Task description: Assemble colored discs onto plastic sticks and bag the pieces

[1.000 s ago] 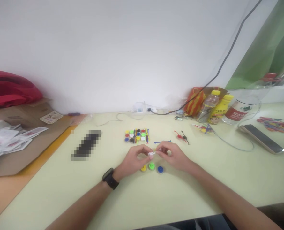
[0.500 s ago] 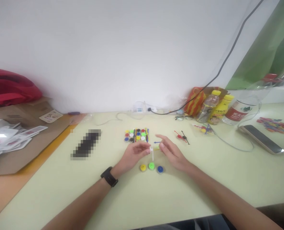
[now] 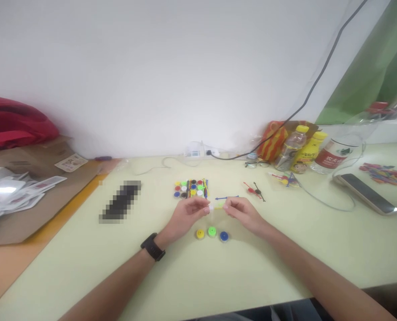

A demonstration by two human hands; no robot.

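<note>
Left hand (image 3: pixel 185 216): thumb and fingertips pinched on a small white piece (image 3: pixel 211 207), raised just over the desk (image 3: pixel 285 267), about mid-desk.
Right hand (image 3: pixel 243 211): fingers curled and pressed together on the end of a yellow stick (image 3: pixel 219 207), whose other end meets the white piece.
Below the hands: yellow cap (image 3: pixel 200 233), green cap (image 3: pixel 212 231) and blue cap (image 3: pixel 223 236) in a row on the desk, towards the near edge.
Behind the hands: a packed set of caps (image 3: pixel 190 188); a blue stick (image 3: pixel 227 197) just beside it.
Towards the far right corner: red stick (image 3: pixel 251 190), black stick (image 3: pixel 259 191), bottles (image 3: pixel 299 154), phone (image 3: pixel 365 192).
Left wrist: black watch (image 3: pixel 152 246).
</note>
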